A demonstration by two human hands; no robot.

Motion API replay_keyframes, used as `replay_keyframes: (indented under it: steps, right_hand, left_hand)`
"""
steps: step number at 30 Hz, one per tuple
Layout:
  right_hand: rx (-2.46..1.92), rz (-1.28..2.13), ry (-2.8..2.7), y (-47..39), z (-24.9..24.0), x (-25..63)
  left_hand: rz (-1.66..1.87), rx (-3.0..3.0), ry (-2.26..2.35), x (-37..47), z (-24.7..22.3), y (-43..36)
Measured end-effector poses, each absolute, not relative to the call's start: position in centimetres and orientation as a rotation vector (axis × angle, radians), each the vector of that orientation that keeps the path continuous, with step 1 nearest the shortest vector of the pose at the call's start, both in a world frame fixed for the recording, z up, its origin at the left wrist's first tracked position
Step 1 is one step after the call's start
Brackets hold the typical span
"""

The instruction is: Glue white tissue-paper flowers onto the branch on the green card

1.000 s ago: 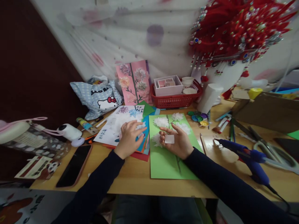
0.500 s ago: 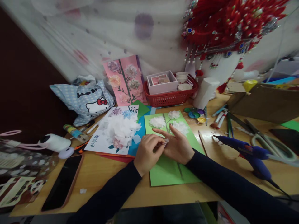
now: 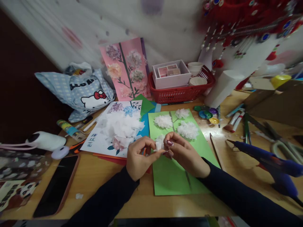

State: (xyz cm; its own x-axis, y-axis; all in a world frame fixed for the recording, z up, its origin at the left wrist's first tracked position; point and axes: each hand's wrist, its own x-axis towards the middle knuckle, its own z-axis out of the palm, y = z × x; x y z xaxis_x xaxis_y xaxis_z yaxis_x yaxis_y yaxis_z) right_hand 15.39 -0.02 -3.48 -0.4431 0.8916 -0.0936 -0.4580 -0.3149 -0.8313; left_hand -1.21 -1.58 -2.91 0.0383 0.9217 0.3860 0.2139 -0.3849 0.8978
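Both hands meet over the lower-left part of a green card [image 3: 170, 176]. Between them is a small piece of white tissue paper [image 3: 160, 143]. My left hand [image 3: 140, 156] pinches it with thumb and index finger from the left. From the right, my right hand [image 3: 183, 153] has its fingers curled closed against the same piece. Fluffy white paper flowers [image 3: 188, 130] lie on the upper part of the card, along a painted dark stem. To the left, a heap of white tissue paper pieces [image 3: 121, 127] rests on a white sheet [image 3: 97, 145] with painted flowers.
A blue glue gun [image 3: 262, 153], scissors [image 3: 281, 145] and a pencil [image 3: 215, 149] lie on the right. Behind stand a red basket [image 3: 175, 94], a pink flower picture [image 3: 126, 75] and a checked bag [image 3: 80, 91]. A phone [image 3: 58, 186] lies at the left front.
My right hand has turned from an open palm with fingers spread to curled fingers at the tissue paper. The left hand has moved slightly left. The view has tilted lower.
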Motion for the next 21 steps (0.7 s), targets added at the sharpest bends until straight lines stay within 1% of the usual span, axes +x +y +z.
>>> replay_keyframes:
  steps: [5,9,14,21]
  right_hand:
    - [-0.739,1.820,-1.199,-0.4,-3.0,15.6]
    - [-0.833,1.796,-1.335,-0.5,-2.4,15.6]
    - [-0.892,1.884,-1.319,-0.6,-2.8,15.6]
    - [-0.911,1.848,-1.342,-0.5,-2.6,15.7]
  left_hand:
    - [1.333,1.821,1.246,-1.1,-2.8,-1.7]
    - [1.176,1.886,1.190,-1.1,-2.9,-1.6]
    - [1.139,1.820,1.130,-1.2,-2.7,-1.5]
    - [1.146,1.782,1.108,-1.1,-2.7,-1.5]
